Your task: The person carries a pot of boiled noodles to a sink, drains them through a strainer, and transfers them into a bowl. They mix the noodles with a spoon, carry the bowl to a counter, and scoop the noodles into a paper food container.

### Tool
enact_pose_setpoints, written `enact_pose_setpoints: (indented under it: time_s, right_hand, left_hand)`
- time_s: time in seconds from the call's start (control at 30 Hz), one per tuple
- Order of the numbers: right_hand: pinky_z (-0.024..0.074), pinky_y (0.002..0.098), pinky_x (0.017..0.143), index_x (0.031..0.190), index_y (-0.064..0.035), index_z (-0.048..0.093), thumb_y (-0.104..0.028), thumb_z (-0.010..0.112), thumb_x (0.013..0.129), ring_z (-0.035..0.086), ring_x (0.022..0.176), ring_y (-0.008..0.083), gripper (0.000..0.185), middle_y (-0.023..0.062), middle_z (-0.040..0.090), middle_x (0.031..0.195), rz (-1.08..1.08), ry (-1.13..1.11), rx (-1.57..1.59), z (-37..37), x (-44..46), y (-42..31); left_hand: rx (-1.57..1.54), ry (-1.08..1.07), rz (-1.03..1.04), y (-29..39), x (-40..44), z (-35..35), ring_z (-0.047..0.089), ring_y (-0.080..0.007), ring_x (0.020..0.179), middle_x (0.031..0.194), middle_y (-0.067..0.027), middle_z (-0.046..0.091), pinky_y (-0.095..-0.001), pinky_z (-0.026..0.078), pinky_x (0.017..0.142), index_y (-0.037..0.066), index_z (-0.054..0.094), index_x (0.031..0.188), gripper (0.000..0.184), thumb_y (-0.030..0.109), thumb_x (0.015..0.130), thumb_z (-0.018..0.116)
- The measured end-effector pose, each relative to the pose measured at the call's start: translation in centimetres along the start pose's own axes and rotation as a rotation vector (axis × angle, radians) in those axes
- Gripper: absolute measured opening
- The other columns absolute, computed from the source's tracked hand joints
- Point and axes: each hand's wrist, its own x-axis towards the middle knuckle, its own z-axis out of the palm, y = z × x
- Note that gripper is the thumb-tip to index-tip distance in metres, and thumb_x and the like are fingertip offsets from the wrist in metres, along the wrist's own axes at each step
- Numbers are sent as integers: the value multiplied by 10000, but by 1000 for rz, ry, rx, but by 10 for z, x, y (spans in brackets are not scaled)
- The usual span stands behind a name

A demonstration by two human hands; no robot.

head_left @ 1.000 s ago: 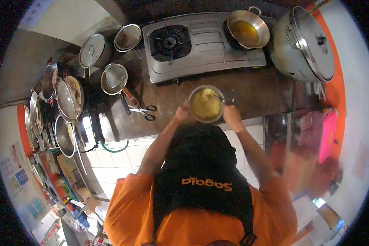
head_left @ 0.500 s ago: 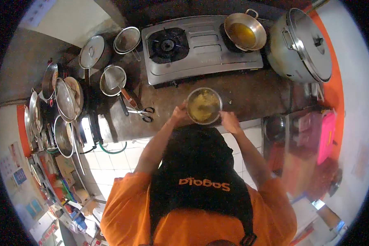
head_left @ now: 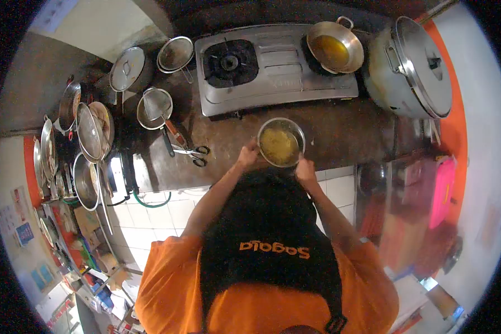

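A round metal bowl [head_left: 281, 142] with a yellow mixture [head_left: 279, 145] in it is at the near edge of the dark counter, in front of the stove. My left hand [head_left: 249, 154] grips the bowl's left rim. At its lower right side, my right hand [head_left: 304, 169] is closed, with the fingers at the rim; a thin utensil is hard to make out there. Left of the bowl lie scissors [head_left: 199, 156] with black handles.
Behind the bowl stands a two-burner stove [head_left: 278, 92], with a pan of yellow liquid [head_left: 334, 51] on its right burner. A large lidded pot [head_left: 409, 69] stands at the right. Strainers [head_left: 175, 54] and a lidded pan [head_left: 127, 69] are at the left.
My right hand has moved in and down along the bowl's right side. The yellow mixture has shifted and lies lower in the bowl than a second ago.
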Motion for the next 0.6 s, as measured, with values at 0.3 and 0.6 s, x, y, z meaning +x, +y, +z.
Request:
enact_pose_setpoints:
  time_s: [0.3, 0.6]
  right_hand:
    - [503, 449, 832, 1336, -56, 565, -90, 513, 872, 649, 956, 426, 468, 282, 660, 967, -357, 115, 280, -32, -37, -2]
    - [497, 540, 823, 1355, -137, 561, -31, 527, 847, 632, 901, 447, 520, 249, 673, 914, -219, 30, 79, -76, -12, -15]
  left_hand:
    - [-593, -12, -273, 104, -48, 23, 566, -268, 1196, 1342, -68, 572, -449, 561, 913, 138, 430, 1465, 485, 48, 989, 455]
    - [-188, -74, 115, 46, -34, 4, 571, -288, 1170, 1376, -60, 529, -513, 548, 930, 170, 328, 1528, 614, -23, 960, 460]
